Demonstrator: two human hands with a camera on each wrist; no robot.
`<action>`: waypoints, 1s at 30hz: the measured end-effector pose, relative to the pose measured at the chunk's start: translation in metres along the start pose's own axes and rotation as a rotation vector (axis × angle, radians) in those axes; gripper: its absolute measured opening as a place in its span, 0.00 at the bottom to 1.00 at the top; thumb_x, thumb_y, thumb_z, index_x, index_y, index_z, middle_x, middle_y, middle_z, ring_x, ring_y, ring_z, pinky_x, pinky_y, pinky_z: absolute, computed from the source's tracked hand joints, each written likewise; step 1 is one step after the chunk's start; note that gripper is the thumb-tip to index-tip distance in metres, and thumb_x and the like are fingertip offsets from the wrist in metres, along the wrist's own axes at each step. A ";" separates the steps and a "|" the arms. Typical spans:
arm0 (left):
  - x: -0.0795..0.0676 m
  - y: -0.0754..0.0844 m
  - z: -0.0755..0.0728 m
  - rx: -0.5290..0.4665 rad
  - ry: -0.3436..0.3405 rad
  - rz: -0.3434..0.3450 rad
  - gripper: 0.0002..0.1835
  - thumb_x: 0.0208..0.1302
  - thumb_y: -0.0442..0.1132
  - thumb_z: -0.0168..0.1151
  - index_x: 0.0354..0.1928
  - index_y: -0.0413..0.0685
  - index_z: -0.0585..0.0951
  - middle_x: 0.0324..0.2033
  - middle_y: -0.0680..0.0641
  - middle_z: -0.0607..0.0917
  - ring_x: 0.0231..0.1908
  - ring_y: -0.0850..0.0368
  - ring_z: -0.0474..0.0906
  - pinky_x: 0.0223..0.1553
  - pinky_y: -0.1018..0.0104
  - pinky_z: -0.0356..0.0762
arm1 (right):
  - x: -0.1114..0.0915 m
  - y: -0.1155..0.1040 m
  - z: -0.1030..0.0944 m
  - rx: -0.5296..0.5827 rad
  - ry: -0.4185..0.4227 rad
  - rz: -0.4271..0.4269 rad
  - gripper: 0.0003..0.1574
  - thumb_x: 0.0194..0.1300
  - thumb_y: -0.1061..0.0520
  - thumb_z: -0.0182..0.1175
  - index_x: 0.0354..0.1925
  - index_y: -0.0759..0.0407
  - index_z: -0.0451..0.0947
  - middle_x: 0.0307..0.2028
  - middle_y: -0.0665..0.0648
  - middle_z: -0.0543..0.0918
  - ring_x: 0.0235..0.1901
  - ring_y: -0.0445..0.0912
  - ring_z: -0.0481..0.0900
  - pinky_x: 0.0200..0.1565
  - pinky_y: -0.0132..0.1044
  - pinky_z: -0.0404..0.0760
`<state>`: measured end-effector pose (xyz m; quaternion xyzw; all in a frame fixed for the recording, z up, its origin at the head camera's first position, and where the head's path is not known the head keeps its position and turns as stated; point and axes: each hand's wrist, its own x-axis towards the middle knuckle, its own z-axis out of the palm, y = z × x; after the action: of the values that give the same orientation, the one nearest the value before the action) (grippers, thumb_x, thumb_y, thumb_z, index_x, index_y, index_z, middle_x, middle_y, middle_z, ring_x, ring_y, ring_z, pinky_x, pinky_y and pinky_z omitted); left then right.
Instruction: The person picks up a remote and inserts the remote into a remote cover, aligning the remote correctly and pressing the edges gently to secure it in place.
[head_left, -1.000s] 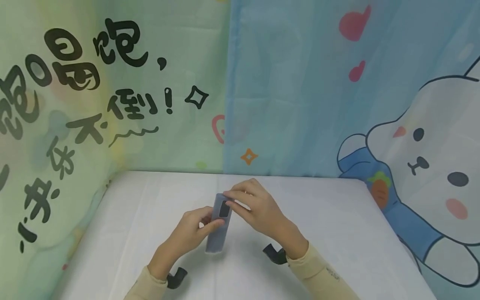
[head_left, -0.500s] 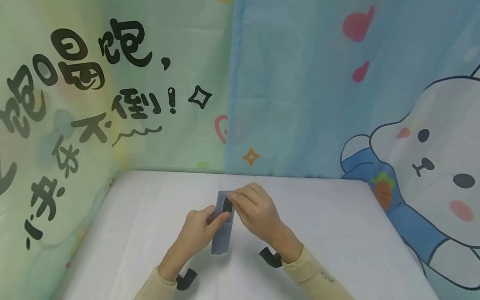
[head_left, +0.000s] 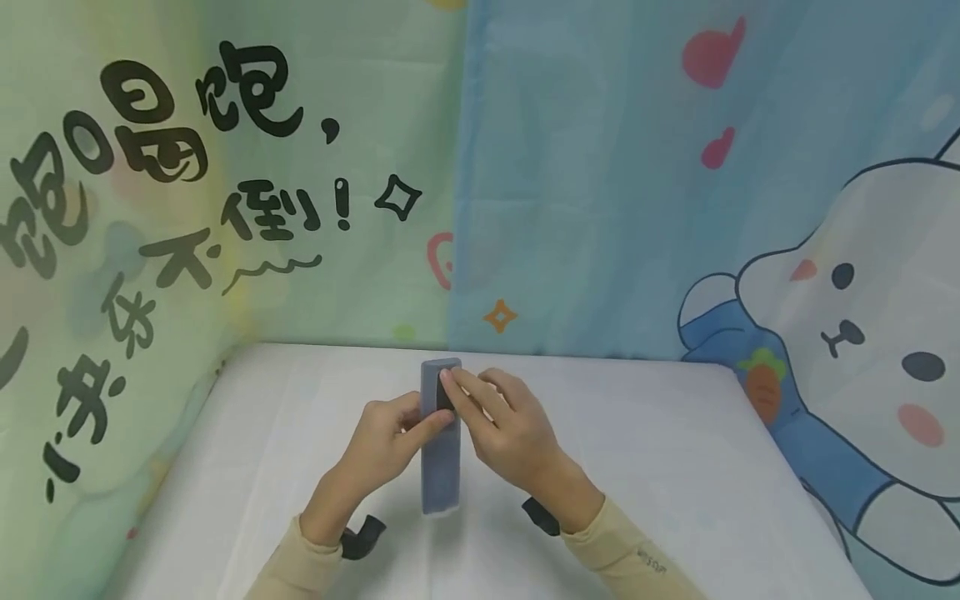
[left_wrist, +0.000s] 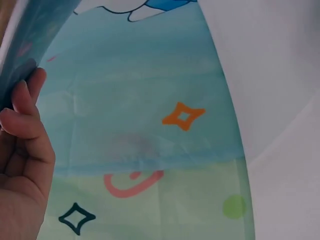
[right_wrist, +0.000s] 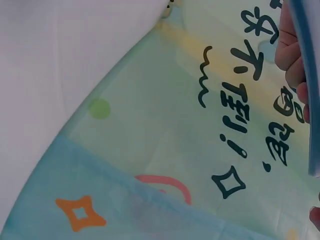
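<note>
A slim blue-grey oblong case (head_left: 441, 467) with a dark rectangular patch (head_left: 444, 392) near its top stands nearly upright above the table. My left hand (head_left: 386, 437) grips its left side, thumb across the front and fingers behind. Against the dark patch lie the fairly straight fingertips of my right hand (head_left: 513, 429). In the left wrist view the left hand (left_wrist: 25, 170) has its fingers at the case's blue surface (left_wrist: 17, 55). The right wrist view catches the case's edge (right_wrist: 311, 100), with left-hand fingers (right_wrist: 295, 70) behind it and one right fingertip (right_wrist: 315, 216).
A white-covered table (head_left: 637, 483) spreads beneath both hands. Behind it hangs a printed curtain (head_left: 585, 208) with black characters and a cartoon rabbit (head_left: 862, 333). Black curved pieces (head_left: 363, 537) are at each wrist.
The case has turned more upright and risen slightly. My right fingertips have come from its upper right edge onto the dark patch. The left hand has kept its grip.
</note>
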<state>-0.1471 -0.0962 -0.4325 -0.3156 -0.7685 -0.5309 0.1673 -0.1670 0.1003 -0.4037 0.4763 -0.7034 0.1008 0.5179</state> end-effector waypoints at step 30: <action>0.003 -0.022 0.001 -0.381 0.018 -0.584 0.23 0.74 0.53 0.57 0.41 0.36 0.83 0.27 0.46 0.85 0.26 0.56 0.78 0.28 0.67 0.76 | -0.066 -0.040 -0.021 1.370 -0.522 0.930 0.15 0.79 0.63 0.47 0.34 0.65 0.75 0.28 0.60 0.80 0.32 0.46 0.79 0.38 0.37 0.78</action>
<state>-0.1639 -0.0999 -0.4471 -0.1034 -0.7119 -0.6930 -0.0468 -0.1223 0.1297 -0.4632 0.3554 -0.7074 0.5912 -0.1545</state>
